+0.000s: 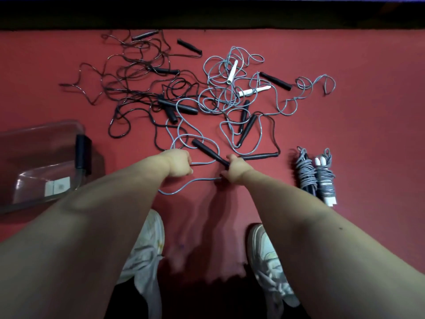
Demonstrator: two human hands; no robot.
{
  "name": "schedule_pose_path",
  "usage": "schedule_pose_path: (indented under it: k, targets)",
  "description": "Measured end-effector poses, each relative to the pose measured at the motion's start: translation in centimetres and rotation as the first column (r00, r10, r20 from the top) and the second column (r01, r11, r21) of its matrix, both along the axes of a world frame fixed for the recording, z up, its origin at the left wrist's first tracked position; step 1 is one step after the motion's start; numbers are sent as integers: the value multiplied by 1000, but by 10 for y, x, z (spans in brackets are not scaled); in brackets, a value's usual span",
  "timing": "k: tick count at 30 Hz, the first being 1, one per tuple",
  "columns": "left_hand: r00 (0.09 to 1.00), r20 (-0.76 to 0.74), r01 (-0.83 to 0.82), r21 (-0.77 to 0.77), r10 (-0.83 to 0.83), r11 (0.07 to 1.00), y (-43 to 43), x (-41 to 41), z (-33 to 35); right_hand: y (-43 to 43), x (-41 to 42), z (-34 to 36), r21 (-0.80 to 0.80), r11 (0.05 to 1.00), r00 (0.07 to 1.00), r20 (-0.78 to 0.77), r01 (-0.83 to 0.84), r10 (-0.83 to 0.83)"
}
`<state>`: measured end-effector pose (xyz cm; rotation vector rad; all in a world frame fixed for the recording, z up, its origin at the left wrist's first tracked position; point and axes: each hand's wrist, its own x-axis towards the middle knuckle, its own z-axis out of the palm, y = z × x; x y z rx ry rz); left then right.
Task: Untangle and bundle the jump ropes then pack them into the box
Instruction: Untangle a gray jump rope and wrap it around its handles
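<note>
A tangle of jump ropes lies on the red floor: black ropes [138, 88] at the left, grey-blue ropes [230, 97] with white handles [231, 72] and black handles at the middle and right. My right hand [233, 169] grips a black handle [208, 151] of a grey-blue rope. My left hand [178, 163] holds that rope's cord [202, 163], which runs between the two hands and loops below them. Two wound bundles [316, 174] lie side by side at the right. A clear plastic box [41, 139] with a black clasp stands at the left.
My two white shoes [268, 254] stand on the floor below my forearms. A dark wall base runs along the far edge of the red floor [368, 111]. Bare floor stretches to the right of the tangle.
</note>
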<state>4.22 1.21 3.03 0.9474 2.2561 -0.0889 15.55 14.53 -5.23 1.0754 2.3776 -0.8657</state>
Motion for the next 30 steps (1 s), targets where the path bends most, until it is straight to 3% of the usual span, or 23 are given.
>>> schedule_pose_path:
  k: [7, 13, 16, 17, 20, 23, 25, 27, 30]
  targets:
    - [998, 56, -8, 2, 8, 1000, -19, -14, -5, -14, -17, -21, 118, 969, 975, 25, 217, -222]
    - [995, 95, 3, 8, -3, 1000, -24, -19, -23, -22, -26, -17, 114, 987, 992, 39, 118, -123]
    - [992, 103, -73, 60, 67, 996, -24, -23, -31, -13, -34, 10, 4, 997, 997, -41, 72, -72]
    - [995, 86, -58, 80, 51, 995, -23, -23, -30, -8, -37, 23, -105, 990, 988, -110, 96, -108]
    - [993, 116, -35, 160, 17, 987, -16, -19, -19, 8, -42, 69, -510, 843, 885, -297, 172, -360]
    - [966, 252, -131, 272, 61, 953, -2, -15, 1, 15, -44, 126, -651, 753, 819, -378, 97, -432]
    - [971, 235, -124, 371, 36, 920, 5, -13, 20, 17, -44, 163, -697, 716, 792, -411, 47, -452]
    - [968, 249, -126, 449, 12, 884, 9, -10, 45, 20, -42, 192, -665, 746, 790, -434, 44, -434]
    - [853, 521, -319, 498, 16, 806, 10, -3, 86, 31, -35, 225, -580, 796, 789, -402, 172, -464]
